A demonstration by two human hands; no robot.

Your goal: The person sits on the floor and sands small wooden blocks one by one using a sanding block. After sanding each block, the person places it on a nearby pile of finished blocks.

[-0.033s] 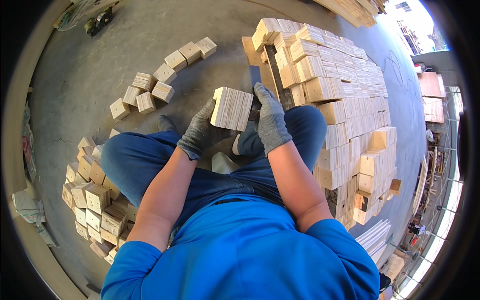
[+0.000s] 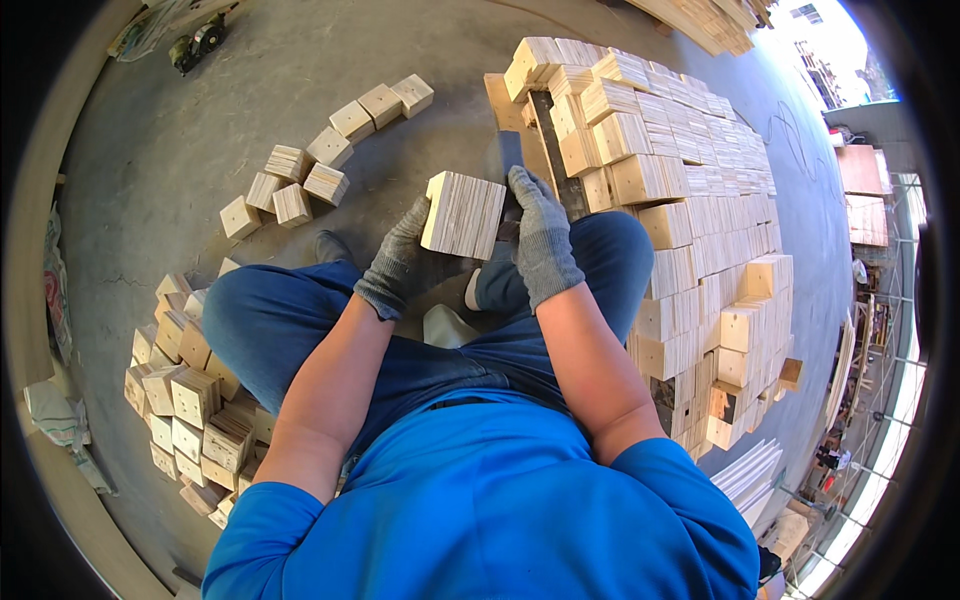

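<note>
My left hand (image 2: 400, 258), in a grey knit glove, grips a squarish wooden block (image 2: 463, 216) by its left side, over my crossed legs. The block's near face shows layered stripes; its left side is pale and plain. Close to its right side is my gloved right hand (image 2: 541, 228), with fingers bent around something dark that I cannot make out. A dark blue flat piece (image 2: 510, 150) shows just beyond those fingertips; whether it belongs to what the hand holds is unclear.
A large stack of wooden blocks (image 2: 700, 190) rises at my right. A loose heap of blocks (image 2: 185, 385) lies by my left knee. Several more blocks (image 2: 330, 148) form a curved row ahead on the grey floor. A power tool (image 2: 198, 45) lies far left.
</note>
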